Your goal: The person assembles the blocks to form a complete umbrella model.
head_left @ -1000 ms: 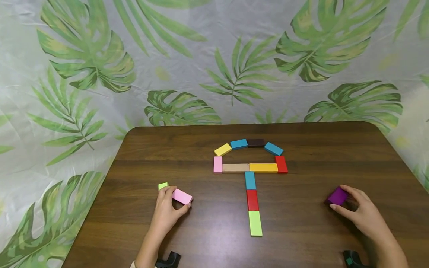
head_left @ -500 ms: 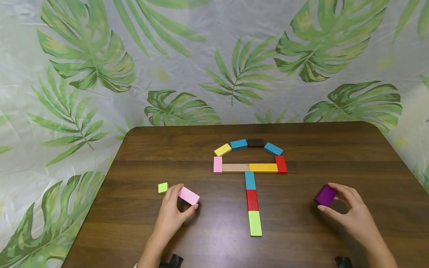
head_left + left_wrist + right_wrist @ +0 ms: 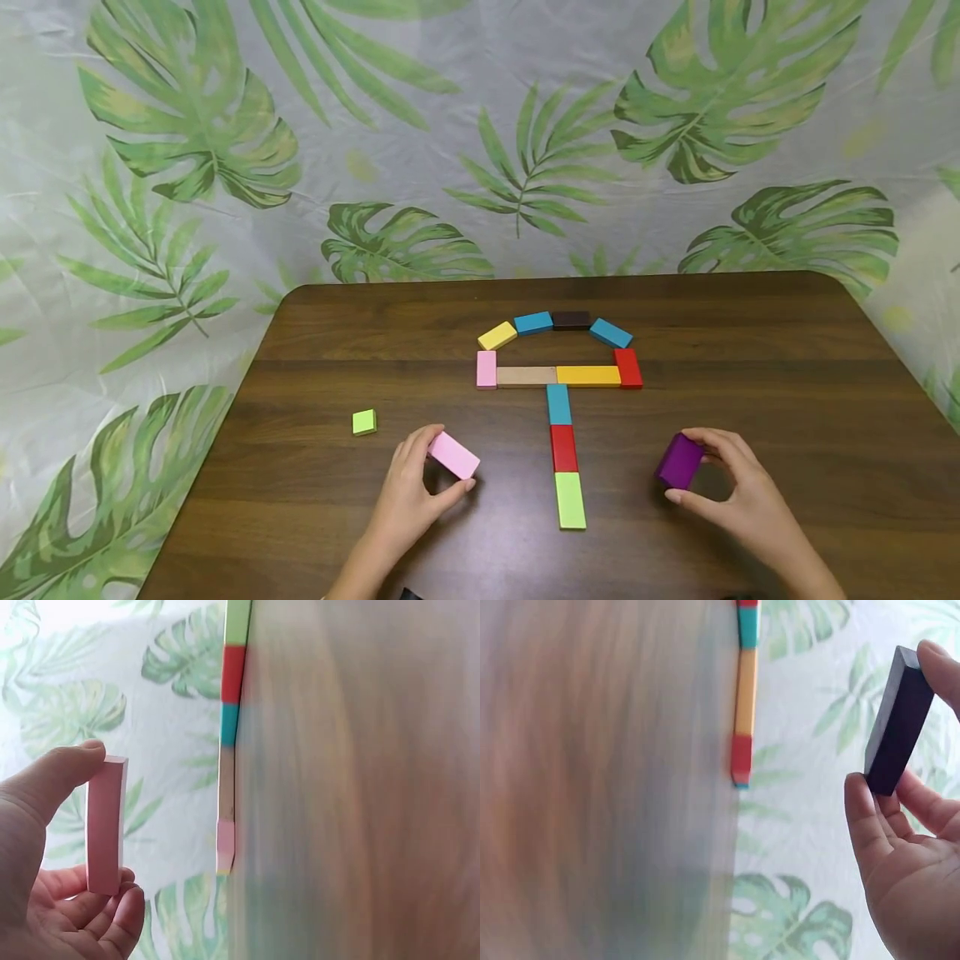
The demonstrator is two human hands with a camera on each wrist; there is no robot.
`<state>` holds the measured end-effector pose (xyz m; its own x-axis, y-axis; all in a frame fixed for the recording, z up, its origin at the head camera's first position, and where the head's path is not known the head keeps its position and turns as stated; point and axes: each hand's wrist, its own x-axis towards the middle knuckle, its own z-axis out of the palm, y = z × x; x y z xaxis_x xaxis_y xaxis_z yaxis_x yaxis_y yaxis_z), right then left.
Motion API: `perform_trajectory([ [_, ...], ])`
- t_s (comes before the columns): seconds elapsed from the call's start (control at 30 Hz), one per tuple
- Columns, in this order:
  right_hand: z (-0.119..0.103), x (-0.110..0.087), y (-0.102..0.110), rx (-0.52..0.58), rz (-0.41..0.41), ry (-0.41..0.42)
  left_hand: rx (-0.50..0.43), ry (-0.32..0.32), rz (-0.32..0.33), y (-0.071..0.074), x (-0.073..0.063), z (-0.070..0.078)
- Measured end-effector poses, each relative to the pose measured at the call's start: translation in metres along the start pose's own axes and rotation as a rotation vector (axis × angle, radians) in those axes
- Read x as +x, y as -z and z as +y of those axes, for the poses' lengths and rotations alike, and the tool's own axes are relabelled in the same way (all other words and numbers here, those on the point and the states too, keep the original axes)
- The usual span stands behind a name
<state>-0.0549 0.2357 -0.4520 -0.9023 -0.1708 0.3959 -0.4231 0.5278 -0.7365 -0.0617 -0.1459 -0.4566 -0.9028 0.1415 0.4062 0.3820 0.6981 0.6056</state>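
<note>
Between thumb and fingers my left hand pinches a pink block by its ends, left of the stem of laid-out blocks. The left wrist view shows this pink block held up off the table. On the other side of the stem, my right hand pinches a purple block. That block looks almost black in the right wrist view and is also above the table. The stem runs from a blue block through a red block to a lime green block.
Above the stem, a tan block and an orange block form a crossbar between a pink and a red block. Yellow, blue and dark brown blocks arch behind it. A small lime block lies alone at left on the wooden table.
Both hands have moved inward toward the stem with their blocks. The left hand has uncovered the small lime block. The laid-out blocks have stayed in place.
</note>
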Motion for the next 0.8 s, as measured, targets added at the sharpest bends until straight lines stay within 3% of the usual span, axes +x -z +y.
perform_trajectory([
  [0.17,-0.007,-0.002,-0.017,0.026,-0.084,0.010,-0.024,-0.062,-0.042,-0.008,-0.005,0.005],
  [0.33,-0.014,-0.004,-0.033,0.047,-0.165,0.028,-0.023,-0.064,-0.112,-0.014,-0.010,0.010],
  [0.57,-0.047,-0.003,-0.047,0.070,-0.256,0.047,-0.038,-0.059,-0.237,-0.020,-0.015,0.014],
  [0.8,-0.034,-0.014,-0.061,0.068,-0.401,0.023,-0.054,-0.067,-0.329,-0.029,-0.020,0.016],
])
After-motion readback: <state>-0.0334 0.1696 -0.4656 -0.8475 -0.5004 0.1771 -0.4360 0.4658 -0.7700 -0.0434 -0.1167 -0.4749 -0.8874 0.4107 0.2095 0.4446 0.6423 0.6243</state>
